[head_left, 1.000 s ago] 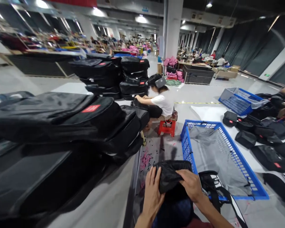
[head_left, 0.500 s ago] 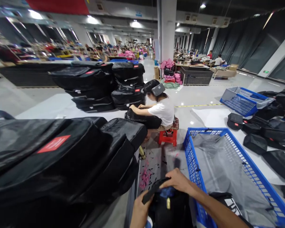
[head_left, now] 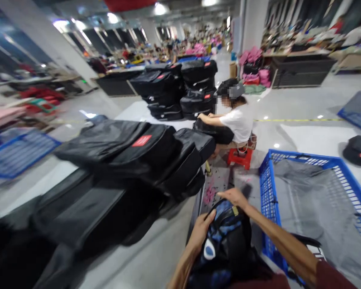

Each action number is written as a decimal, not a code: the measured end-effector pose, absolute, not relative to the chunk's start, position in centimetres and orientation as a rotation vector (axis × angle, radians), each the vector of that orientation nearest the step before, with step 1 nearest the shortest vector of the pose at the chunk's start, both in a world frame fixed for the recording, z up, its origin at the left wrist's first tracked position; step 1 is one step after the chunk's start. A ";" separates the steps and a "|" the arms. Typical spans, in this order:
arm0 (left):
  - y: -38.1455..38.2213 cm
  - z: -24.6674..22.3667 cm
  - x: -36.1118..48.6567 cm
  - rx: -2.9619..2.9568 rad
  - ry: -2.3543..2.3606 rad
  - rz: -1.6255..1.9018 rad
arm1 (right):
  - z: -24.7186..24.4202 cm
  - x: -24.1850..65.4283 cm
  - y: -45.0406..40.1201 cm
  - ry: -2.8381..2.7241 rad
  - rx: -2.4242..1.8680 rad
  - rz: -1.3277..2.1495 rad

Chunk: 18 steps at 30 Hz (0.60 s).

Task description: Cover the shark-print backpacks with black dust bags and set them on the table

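A black backpack with blue patterned panels point(head_left: 228, 237) sits low in front of me, bearing a white and blue oval patch point(head_left: 209, 249) and a yellowish tab point(head_left: 235, 210) near its top. My left hand point(head_left: 203, 228) is closed on the upper left edge of this backpack, thumb on top. My right hand point(head_left: 234, 198) is over the far top edge, its forefinger stretched to the left and nothing visible in it; its lower fingers are partly hidden.
Black bags with red labels point(head_left: 159, 148) are piled to my left. A blue plastic crate point(head_left: 270, 200) with a grey lining stands at right. Ahead, a seated person in a white shirt point(head_left: 236, 120) handles a black bag. Pink scraps point(head_left: 209, 193) litter the floor.
The view has swung left and down, showing more of the backpack. Both hands held a black strip across its top before; the right hand's forefinger now extends, apart from the strip.
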<state>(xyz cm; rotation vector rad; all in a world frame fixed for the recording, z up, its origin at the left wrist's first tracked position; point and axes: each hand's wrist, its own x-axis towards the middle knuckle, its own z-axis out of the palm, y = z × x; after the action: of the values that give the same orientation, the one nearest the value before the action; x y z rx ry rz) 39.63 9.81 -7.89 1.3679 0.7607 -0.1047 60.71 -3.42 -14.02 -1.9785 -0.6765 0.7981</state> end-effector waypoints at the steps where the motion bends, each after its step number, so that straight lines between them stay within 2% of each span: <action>1: 9.1 -7.8 39.7 1.462 0.731 -0.076 | -14.4 60.7 -4.2 -0.688 -1.998 0.726; 6: 7.2 -10.8 41.0 1.809 0.838 0.023 | -17.7 59.6 -6.2 -0.573 -2.088 0.729; 10: 6.8 -12.6 41.1 1.856 0.796 0.064 | -18.1 59.4 -7.6 -0.450 -2.120 0.604; 14: 6.5 -13.2 41.1 1.860 0.780 0.106 | -17.7 58.3 -13.3 -0.253 -2.078 0.432; 18: 6.1 -13.0 41.7 1.836 0.778 0.145 | -19.9 53.7 -19.7 -0.187 -1.966 0.302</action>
<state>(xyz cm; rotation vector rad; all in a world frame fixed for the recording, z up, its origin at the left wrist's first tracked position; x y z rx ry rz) 41.70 6.09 -12.97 1.8361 0.7775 0.1447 53.69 -19.74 -19.85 -1.9664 -0.1866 0.3021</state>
